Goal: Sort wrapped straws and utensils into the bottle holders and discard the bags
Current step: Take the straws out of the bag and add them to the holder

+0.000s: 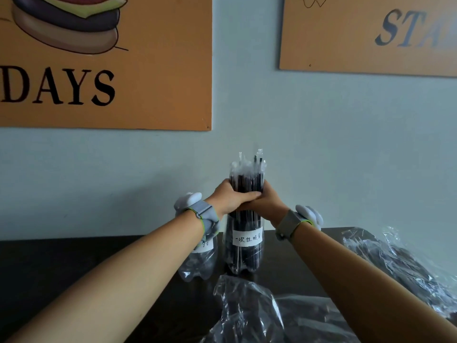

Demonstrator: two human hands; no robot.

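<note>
A thick bundle of dark wrapped straws (247,174) stands upright in a clear cut-off bottle holder (243,253) with a handwritten white label. My left hand (228,196) and my right hand (268,201) are both wrapped around the bundle just above the holder's rim, fingers overlapping at the front. The straw tops stick out above my hands. A second clear bottle holder (200,263), also labelled, stands just left of the first, partly hidden behind my left wrist.
A crumpled clear plastic bag (249,310) lies on the dark table (74,263) in front of the holders. Another clear bag with dark contents (395,261) lies at the right. The wall with two orange posters is directly behind the holders.
</note>
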